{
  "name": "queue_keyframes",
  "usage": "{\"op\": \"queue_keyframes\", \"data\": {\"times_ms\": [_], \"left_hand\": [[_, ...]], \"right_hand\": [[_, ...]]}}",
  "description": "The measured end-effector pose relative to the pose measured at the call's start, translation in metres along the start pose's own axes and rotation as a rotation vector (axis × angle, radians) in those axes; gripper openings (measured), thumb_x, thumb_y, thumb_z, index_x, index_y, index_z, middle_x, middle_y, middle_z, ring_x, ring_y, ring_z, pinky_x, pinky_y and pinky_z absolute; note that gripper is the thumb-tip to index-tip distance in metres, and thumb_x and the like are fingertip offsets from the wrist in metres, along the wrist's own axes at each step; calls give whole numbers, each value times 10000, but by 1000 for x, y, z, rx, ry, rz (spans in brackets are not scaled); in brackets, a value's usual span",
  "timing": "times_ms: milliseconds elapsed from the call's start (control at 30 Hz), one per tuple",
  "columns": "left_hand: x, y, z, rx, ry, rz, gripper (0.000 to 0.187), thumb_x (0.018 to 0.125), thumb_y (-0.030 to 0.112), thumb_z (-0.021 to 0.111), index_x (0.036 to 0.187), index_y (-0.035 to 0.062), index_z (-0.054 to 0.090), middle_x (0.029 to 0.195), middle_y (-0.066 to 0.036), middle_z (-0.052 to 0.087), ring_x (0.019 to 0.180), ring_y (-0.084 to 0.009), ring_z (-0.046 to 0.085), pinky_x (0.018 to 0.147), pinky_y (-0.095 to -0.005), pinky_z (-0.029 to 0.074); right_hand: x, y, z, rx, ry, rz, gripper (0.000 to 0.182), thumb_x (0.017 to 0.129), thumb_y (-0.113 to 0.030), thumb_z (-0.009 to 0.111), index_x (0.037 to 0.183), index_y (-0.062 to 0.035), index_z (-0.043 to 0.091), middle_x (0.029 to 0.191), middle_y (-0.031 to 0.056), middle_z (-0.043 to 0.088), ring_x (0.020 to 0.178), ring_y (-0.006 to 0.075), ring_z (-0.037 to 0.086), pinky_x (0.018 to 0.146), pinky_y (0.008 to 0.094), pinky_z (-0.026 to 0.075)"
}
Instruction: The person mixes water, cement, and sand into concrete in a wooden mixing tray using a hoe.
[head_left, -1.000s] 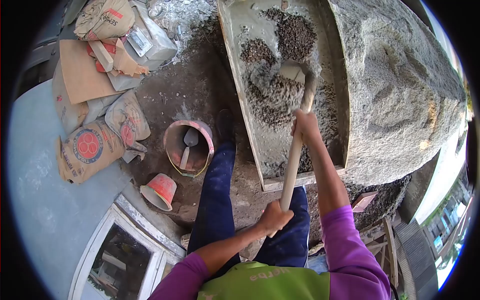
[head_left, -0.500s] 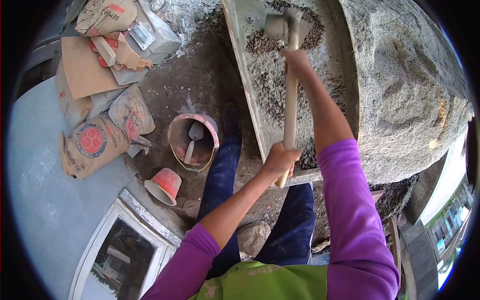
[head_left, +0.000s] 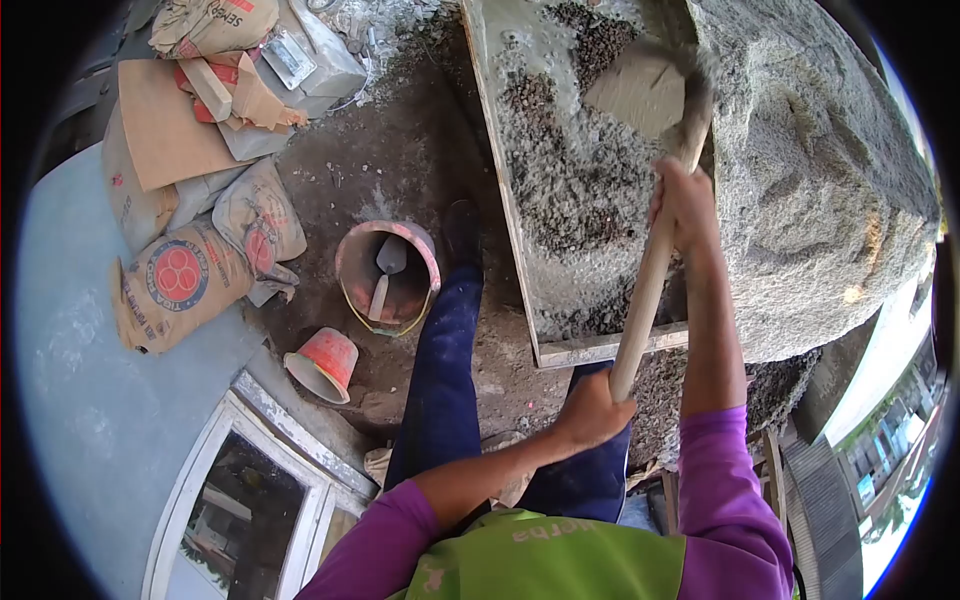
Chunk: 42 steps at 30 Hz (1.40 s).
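Note:
A long-handled hoe (head_left: 645, 285) slants over a wooden mixing trough (head_left: 512, 200). My left hand (head_left: 592, 410) is wrapped round the lower end of its handle, near my thigh. Higher up, close to the blade, my right hand (head_left: 686, 205) grips the same handle. The blade (head_left: 640, 92), coated with wet grey mix, hangs over the trough's upper right part, and its neck is blurred. Beneath lie wet grey mortar (head_left: 560, 290) and patches of brown gravel (head_left: 602, 40).
A large grey sand heap (head_left: 800, 190) rises right of the trough. To the left are a bucket (head_left: 432, 262) holding a trowel (head_left: 391, 256), a small red bucket (head_left: 330, 360), cement bags (head_left: 185, 280), cardboard (head_left: 160, 125) and a white-framed window (head_left: 180, 510).
Both hands have moved right and down with the hoe. Its blade has swung rightward and shows its broad face. The view has shifted slightly.

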<state>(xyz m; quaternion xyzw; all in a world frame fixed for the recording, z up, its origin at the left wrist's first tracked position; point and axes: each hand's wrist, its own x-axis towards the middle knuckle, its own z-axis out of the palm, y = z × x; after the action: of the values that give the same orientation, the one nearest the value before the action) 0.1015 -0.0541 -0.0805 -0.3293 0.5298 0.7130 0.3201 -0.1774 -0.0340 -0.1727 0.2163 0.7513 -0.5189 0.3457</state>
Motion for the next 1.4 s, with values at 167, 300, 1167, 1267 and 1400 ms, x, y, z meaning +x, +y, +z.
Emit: {"op": "queue_keyframes", "data": {"times_ms": [167, 300, 1167, 1267, 1400], "left_hand": [[92, 43, -71, -148, 44, 13, 142, 808, 92, 648, 798, -15, 555, 617, -51, 537, 479, -161, 553, 415, -364, 460], [92, 2, -58, -427, 74, -199, 147, 799, 98, 647, 789, 10, 529, 578, -43, 510, 443, -161, 525, 385, -349, 459], [95, -19, 4, -205, 88, -206, 145, 829, 98, 622, 854, -15, 533, 598, -37, 537, 434, -138, 543, 365, -324, 441], [58, -72, 25, -59, 128, -171, 114, 825, 94, 600, 832, -10, 553, 617, -54, 575, 462, -144, 569, 393, -331, 448], [-12, -95, 43, 122, 94, -152, 262, 807, 160, 641, 948, -59, 614, 731, -200, 659, 675, -312, 682, 640, -449, 536]], "right_hand": [[107, -43, 58, 2, -36, -138, 242, 900, -195, 690, 905, 23, 583, 649, 57, 580, 482, 162, 568, 443, 349, 503], [137, 52, 121, -260, -130, 49, 343, 918, -226, 650, 838, 106, 618, 607, 113, 631, 468, 214, 633, 440, 365, 551], [136, 92, 22, -261, -65, 63, 374, 874, -300, 673, 697, 25, 620, 577, 113, 623, 454, 247, 623, 452, 411, 481], [79, 129, 11, -84, -116, 130, 335, 893, -200, 637, 689, 52, 556, 560, 122, 566, 415, 251, 583, 377, 413, 447], [-1, 135, -16, 71, -23, 242, 250, 873, -169, 641, 725, 15, 559, 567, 84, 552, 437, 199, 571, 390, 382, 477]]}}
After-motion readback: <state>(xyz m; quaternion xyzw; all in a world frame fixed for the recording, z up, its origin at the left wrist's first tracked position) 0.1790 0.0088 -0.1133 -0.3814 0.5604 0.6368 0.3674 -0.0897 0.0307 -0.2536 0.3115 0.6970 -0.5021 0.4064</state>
